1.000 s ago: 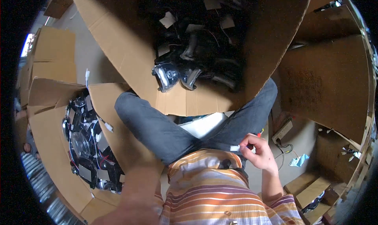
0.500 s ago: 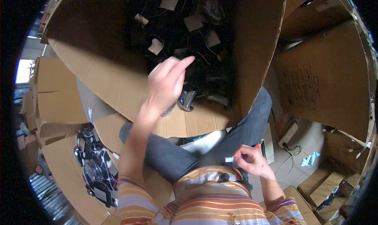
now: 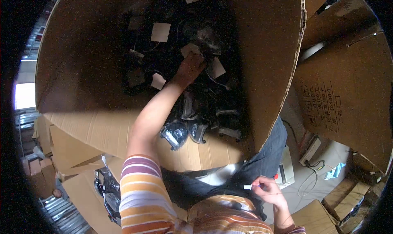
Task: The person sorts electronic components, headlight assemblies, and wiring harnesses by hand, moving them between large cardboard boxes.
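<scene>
My left arm reaches deep into a large brown carton (image 3: 110, 131). In its shadow my left hand (image 3: 191, 68) has its fingers curled down at the edge of a pale square card (image 3: 189, 50); what lies under the fingertips is hidden. Dark parts with thin wires and more pale cards, such as one square card (image 3: 160, 32), fill the carton. Two clear-and-black plastic parts, a rounded one (image 3: 175, 135) and a curved one (image 3: 199, 131), lie near its front wall. By my right thigh, my right hand (image 3: 268, 191) pinches a small white piece (image 3: 247, 187), its kind too small to tell.
On the left stands an open carton holding black wired parts (image 3: 109, 193). A tall carton (image 3: 344, 86) rises on the right. On the floor there lie a power strip (image 3: 310, 150) with a cable and a blue-white wrapper (image 3: 335, 171). My legs (image 3: 266, 142) flank the large carton's front.
My left hand has gone forward and down into the carton, its fingers now curled among the parts. The view has shifted forward. My right hand keeps its pinch on the white piece.
</scene>
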`<state>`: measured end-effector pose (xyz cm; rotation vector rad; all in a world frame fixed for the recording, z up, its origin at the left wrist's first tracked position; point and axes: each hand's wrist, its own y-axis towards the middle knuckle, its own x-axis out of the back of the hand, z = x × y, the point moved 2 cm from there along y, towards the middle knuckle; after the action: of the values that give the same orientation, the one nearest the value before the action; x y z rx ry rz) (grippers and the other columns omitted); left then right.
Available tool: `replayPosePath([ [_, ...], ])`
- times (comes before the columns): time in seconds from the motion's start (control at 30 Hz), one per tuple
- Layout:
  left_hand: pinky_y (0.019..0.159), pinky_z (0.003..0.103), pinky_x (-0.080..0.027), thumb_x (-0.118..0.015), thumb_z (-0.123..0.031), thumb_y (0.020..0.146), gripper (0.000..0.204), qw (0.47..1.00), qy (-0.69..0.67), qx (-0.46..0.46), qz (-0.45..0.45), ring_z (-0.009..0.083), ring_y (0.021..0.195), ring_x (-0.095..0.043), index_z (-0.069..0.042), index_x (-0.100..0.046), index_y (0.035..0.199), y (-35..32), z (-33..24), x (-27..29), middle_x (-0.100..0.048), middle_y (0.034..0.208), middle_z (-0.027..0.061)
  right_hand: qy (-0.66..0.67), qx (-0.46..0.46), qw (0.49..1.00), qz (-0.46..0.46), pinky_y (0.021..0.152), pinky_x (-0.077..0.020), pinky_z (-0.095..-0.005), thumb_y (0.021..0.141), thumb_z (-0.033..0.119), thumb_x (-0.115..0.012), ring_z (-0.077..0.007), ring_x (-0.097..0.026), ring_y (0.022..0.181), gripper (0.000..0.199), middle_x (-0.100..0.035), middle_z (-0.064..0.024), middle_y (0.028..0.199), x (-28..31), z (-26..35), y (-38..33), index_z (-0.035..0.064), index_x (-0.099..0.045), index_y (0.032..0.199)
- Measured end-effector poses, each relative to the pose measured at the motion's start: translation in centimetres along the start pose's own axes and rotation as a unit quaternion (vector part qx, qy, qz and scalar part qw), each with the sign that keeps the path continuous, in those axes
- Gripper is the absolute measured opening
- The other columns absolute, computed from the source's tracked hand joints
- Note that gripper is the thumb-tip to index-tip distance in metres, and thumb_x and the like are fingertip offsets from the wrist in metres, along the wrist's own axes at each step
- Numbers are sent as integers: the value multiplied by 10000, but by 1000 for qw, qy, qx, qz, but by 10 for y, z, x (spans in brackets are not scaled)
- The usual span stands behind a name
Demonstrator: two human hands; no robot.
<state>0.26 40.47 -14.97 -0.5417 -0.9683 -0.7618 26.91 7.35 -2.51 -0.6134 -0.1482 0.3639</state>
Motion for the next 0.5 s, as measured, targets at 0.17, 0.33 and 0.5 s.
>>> replayPosePath([
  [0.17, 898, 395, -294, -522, -140, 652, 195, 980, -90, -26, -176, 249, 1011, -404, -95, -579, 832, -4, 10, 3, -468, 1038, 92, 8, 14, 1000, 10, 554, -373, -193, 693, 28, -538, -63, -463, 625, 29, -504, 0, 677, 0, -1, 6, 14, -527, 715],
  [0.33, 876, 399, -319, -500, -98, 645, 195, 995, -72, 73, -6, 257, 995, -420, -72, -576, 823, -12, 21, 57, -482, 1025, 107, 3, -10, 1000, 10, 558, -379, -199, 694, 37, -534, -74, -473, 631, 35, -509, -12, 680, 3, 5, 3, 13, -527, 718],
  [0.5, 808, 358, -371, -523, -50, 656, 149, 932, -339, 111, -60, 282, 934, -461, -6, -541, 798, -87, 0, 125, -512, 961, 125, -18, 13, 999, 39, 555, -382, -197, 696, 60, -529, -78, -479, 634, 61, -513, -24, 689, -1, 8, 0, 8, -524, 729],
])
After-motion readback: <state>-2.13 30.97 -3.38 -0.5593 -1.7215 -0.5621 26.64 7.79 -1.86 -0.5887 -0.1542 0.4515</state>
